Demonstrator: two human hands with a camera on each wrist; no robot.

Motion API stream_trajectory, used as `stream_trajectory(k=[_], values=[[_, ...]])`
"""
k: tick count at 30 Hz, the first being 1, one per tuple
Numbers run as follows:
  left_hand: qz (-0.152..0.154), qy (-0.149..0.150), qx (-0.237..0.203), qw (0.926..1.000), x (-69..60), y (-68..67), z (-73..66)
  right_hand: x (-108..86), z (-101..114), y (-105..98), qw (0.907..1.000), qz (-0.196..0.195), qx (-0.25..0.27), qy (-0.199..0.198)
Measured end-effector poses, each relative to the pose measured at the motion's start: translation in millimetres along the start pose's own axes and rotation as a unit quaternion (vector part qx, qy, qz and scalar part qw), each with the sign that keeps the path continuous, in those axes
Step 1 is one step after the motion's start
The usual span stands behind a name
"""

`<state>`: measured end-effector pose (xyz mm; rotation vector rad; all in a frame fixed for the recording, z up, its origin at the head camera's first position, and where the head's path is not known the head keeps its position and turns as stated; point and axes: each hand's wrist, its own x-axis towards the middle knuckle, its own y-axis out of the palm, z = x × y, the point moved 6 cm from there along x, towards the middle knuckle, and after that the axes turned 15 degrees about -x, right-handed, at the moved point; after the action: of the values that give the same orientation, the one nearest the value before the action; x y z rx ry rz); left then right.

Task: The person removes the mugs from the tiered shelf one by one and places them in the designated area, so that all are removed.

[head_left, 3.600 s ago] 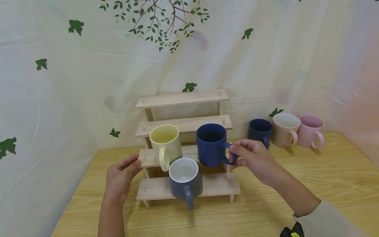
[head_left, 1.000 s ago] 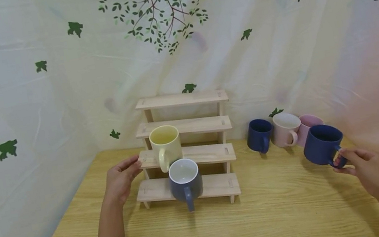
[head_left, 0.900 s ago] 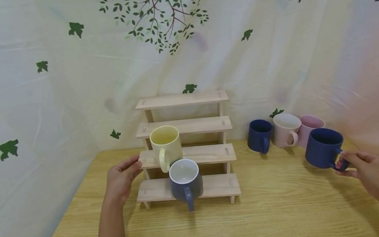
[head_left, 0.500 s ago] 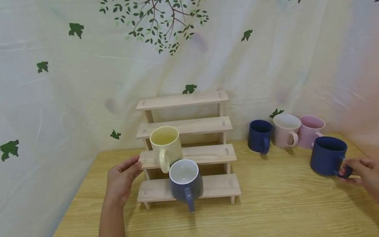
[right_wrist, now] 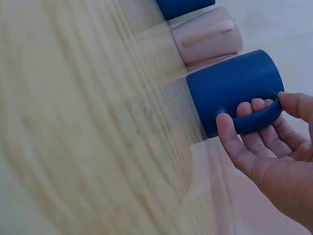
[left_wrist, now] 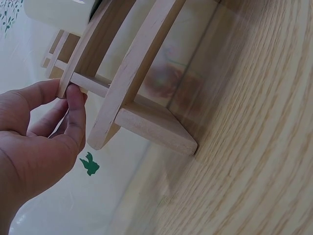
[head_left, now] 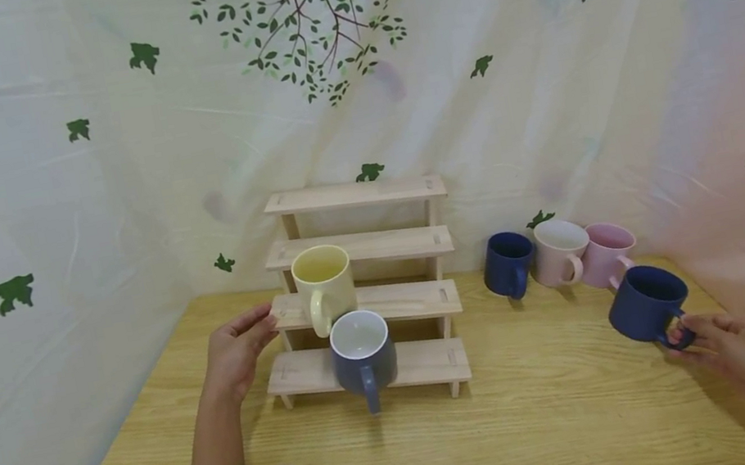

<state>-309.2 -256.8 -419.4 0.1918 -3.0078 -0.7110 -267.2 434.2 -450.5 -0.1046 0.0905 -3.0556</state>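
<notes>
At the right of the table my right hand [head_left: 738, 355] holds a dark blue mug [head_left: 645, 305] by its handle; in the right wrist view the fingers curl through that handle. The mug [right_wrist: 234, 88] stands at table level, a little tilted in the head view. My left hand [head_left: 239, 356] pinches the left end of a shelf board on the wooden tiered stand [head_left: 422, 298], thumb on one side and fingers on the other in the left wrist view. A yellow mug [head_left: 324, 278] sits on the stand's second step from below. On the lowest step is a grey-blue mug [head_left: 365, 358] with a white inside.
Along the back right stand another dark blue mug [head_left: 509, 265], a pale pink mug [head_left: 560, 256] and a pink mug [head_left: 605, 258], close together. Behind the wooden table [head_left: 528, 438] hangs a leaf-printed cloth [head_left: 296, 138].
The right hand has carried the dark blue mug from the stand to the right and lowered it in front of the pink mug. The mug has tipped slightly since half a second ago. The left hand stays put.
</notes>
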Motion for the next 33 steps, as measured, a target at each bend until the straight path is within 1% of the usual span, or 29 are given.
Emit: stream_trajectory(k=[2, 4, 8, 11, 18, 23, 28, 31, 33], values=[[-0.001, -0.001, -0.001, 1.0, 0.0, -0.5, -0.1, -0.1, -1, 0, 0.9999, 0.007, 0.002, -0.009], [-0.001, -0.001, 0.001, 1.0, -0.2, -0.7, -0.3, -0.1, -2, -1, 0.9999, 0.006, 0.004, -0.011], [0.0, -0.003, 0.007, 1.0, -0.5, -0.5, -0.7, 0.1, -5, -5, 0.9999, -0.01, 0.005, 0.007], [-0.001, -0.003, 0.009, 1.0, -0.5, -0.3, -0.9, 0.3, -7, -7, 0.9998, -0.013, 0.004, 0.012], [-0.007, -0.004, 0.011, 0.9999, -0.2, -0.2, -0.9, -0.4, -7, -8, 0.9998, -0.014, 0.015, 0.007], [-0.009, -0.003, 0.019, 0.9998, -0.4, -0.6, -0.9, -0.5, -9, -9, 0.9997, -0.017, 0.013, 0.01], [-0.008, -0.003, 0.024, 0.9997, -0.9, -0.6, -0.9, 1.7, -10, -11, 0.9996, -0.018, 0.022, -0.003], [-0.006, -0.004, 0.023, 0.9997, -0.9, -0.5, -0.8, 1.3, -10, -11, 0.9992, -0.017, 0.035, 0.005], [-0.005, -0.004, 0.022, 0.9997, -0.9, -0.4, -0.6, -0.2, -10, -11, 0.9989, -0.017, 0.039, 0.02]])
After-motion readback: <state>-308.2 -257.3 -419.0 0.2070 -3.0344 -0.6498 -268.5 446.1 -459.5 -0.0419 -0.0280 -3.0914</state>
